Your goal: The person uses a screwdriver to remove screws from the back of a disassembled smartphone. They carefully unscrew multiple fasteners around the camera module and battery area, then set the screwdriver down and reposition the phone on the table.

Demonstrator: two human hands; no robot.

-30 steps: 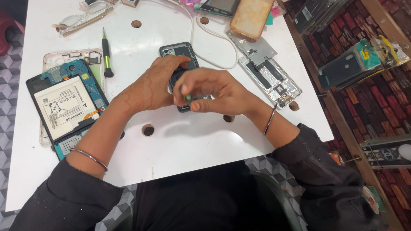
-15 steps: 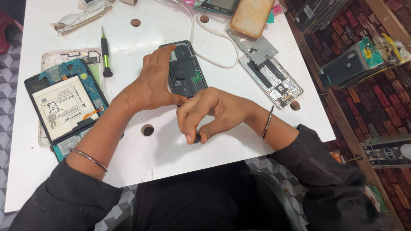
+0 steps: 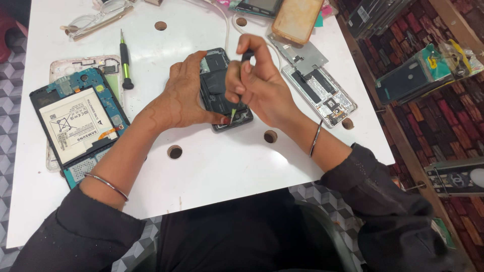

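Left hand point(image 3: 184, 95): your left hand lies flat along the left edge of the opened phone point(image 3: 218, 85), fingers stretched forward and the thumb pressed against its near left corner, holding it down on the worktop point(image 3: 227, 166).
Right hand point(image 3: 262, 88): your right hand is curled shut, fingers narrow around a small screwdriver point(image 3: 235, 112); its dark top pokes out above your knuckles and its green tip points down onto the near end of the phone.
Opened phone: it lies in the middle of the worktop, back cover off, dark inner parts showing, long axis running away from you, between your two hands. Your right fist hides much of its right side.
Tablet point(image 3: 75, 123): to your left, well apart from the phone, an opened tablet lies face down, with a blue board frame and a large white battery showing. It rests on a pale back cover point(image 3: 85, 65).
Second screwdriver point(image 3: 124, 60): a green and black one lies on the worktop just beyond the tablet, untouched.
Metal phone frame point(image 3: 317, 85): a silver stripped frame lies to the right of your right hand, close to the wrist.
Far edge: glasses point(image 3: 98, 17) at the far left, a tan phone case point(image 3: 296, 17) at the far right.
Wrists: a thin bangle point(image 3: 106, 185) sits on your left forearm, another on the right.
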